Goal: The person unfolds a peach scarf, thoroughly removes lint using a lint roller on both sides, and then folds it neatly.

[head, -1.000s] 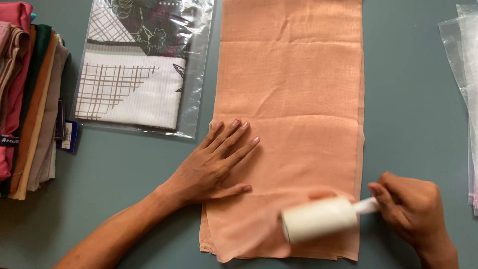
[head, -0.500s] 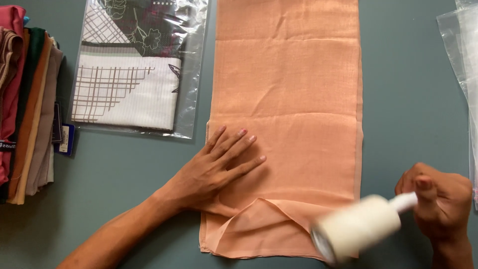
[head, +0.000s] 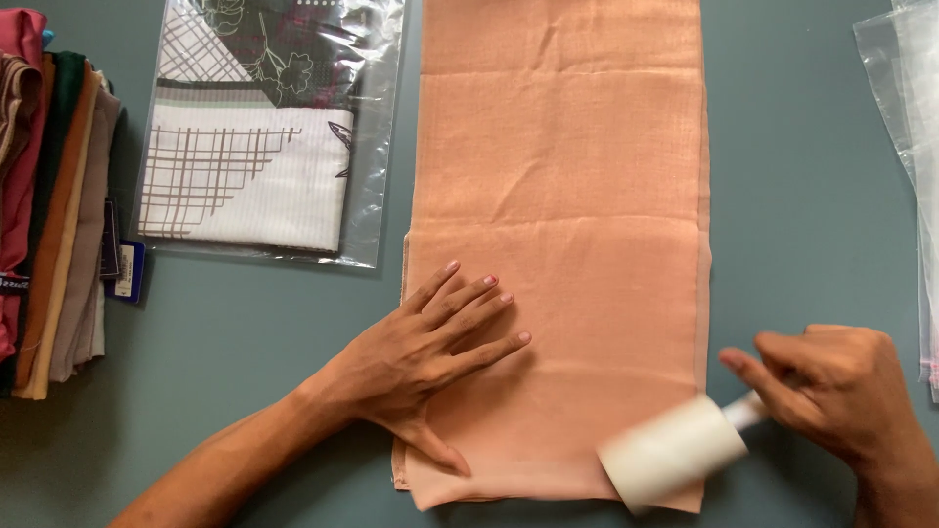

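A person's two bare hands work over a long, folded peach-orange cloth (head: 558,225) laid flat on a grey-green table (head: 802,196). The left hand (head: 430,342) lies palm down on the cloth's lower left part, fingers spread wide and flat, thumb pointing toward the near hem; it grips nothing, only presses the fabric. The right hand (head: 831,386) sits just off the cloth's right edge, fingers curled closed around the thin white handle of a lint roller (head: 675,453). The roller's white cylinder, blurred, rests on the cloth's near right corner, well to the right of the left hand. Beyond the left hand and a little to its left lies a clear plastic bag (head: 269,127), flat on the table; inside it is a folded scarf (head: 245,161) with a white panel of brown grid lines and a dark floral part. Further left of that hand, at the frame's edge, stands a stack of folded fabrics (head: 49,196) in pink, green, brown and beige. Beyond the right hand, at the far right edge, lie more clear plastic sleeves (head: 915,117); whether anything is in them cannot be told.
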